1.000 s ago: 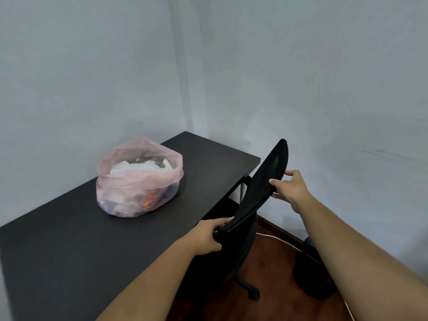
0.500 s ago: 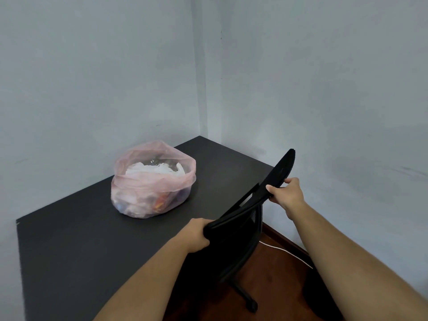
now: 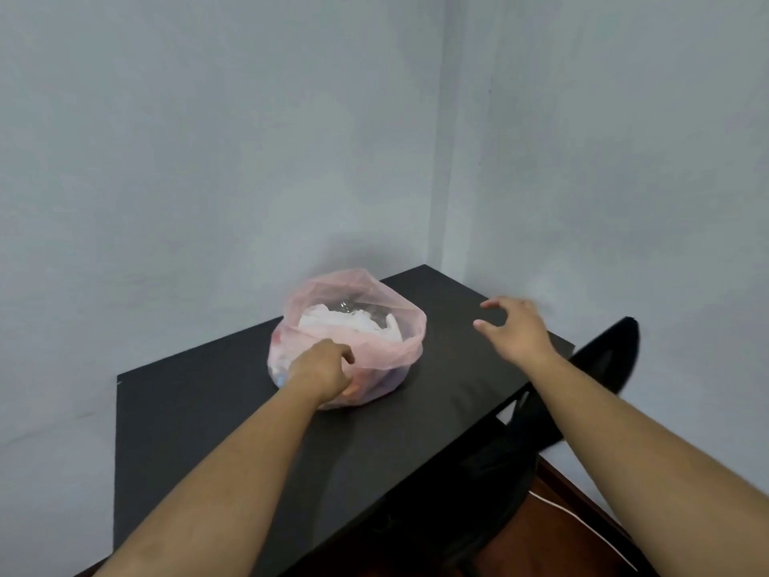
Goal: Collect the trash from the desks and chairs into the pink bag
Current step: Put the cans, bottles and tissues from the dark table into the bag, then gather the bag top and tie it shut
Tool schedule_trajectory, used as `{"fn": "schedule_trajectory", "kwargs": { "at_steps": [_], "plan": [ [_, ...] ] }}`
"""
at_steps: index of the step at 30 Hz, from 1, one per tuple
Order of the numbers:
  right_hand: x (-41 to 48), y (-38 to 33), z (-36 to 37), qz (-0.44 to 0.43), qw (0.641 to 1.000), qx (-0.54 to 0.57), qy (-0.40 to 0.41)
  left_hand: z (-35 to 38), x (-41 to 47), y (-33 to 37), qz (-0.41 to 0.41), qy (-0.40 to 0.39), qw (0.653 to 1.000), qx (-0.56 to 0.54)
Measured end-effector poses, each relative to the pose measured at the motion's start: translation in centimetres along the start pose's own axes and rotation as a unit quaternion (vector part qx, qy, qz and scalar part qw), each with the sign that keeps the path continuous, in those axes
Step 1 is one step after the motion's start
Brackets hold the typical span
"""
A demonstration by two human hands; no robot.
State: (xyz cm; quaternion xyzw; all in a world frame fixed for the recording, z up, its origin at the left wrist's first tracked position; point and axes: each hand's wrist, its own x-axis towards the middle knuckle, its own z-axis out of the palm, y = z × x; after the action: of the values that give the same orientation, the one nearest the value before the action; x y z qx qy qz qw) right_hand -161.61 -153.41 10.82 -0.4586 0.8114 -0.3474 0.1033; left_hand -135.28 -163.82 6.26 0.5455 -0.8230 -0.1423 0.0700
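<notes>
Seemingly lifting the bag: left hand (image 3: 322,370) pinches the translucent pink plastic bag (image 3: 389,349) at 7 o'clock; right hand (image 3: 516,331) hovers wide at 3 o'clock, needing the opposite rim.

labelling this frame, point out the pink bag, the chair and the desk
pink bag (image 3: 380,349): head view, front wall under the rim.
chair (image 3: 603,356): head view, black backrest.
desk (image 3: 199,431): head view, bare top at left.

Single head-worn view, high, facing forward-down across near black desk (image 3: 416,443) toward wall corner (image 3: 451,160)
</notes>
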Motion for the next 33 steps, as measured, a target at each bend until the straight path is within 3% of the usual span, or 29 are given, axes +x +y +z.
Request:
{"fn": "schedule_trajectory", "kwargs": {
  "at_steps": [3,5,12,15,20,25,33],
  "plan": [
    [3.0,-2.2,3.9,-0.011,0.999,-0.008,-0.038,-1.8,3.3,-2.3,-0.023,0.100,0.994,0.027],
    [5.0,-3.1,6.4,0.004,0.998,-0.002,-0.056,-2.3,5.7,-3.8,-0.050,0.122,0.991,0.029],
    [11.1,-3.9,15.6,0.095,0.984,-0.023,-0.146,-1.0,13.0,-10.2,-0.074,-0.043,0.995,-0.050],
    [12.0,-3.9,17.9,0.115,0.976,-0.027,-0.182,-0.3,14.6,-11.4,-0.065,-0.035,0.992,-0.101],
    [13.0,-3.9,18.3,0.151,0.984,-0.001,-0.096,0.1,15.2,-12.1,-0.089,-0.012,0.987,-0.133],
    [12.8,-5.7,17.6,0.117,0.983,0.075,-0.117,-1.8,13.2,-11.8,-0.093,0.059,0.983,-0.149],
    [8.2,-10.0,18.4,0.022,0.954,0.135,-0.267,-3.3,3.1,-14.7,-0.168,0.123,0.965,-0.160]
  ]
}}
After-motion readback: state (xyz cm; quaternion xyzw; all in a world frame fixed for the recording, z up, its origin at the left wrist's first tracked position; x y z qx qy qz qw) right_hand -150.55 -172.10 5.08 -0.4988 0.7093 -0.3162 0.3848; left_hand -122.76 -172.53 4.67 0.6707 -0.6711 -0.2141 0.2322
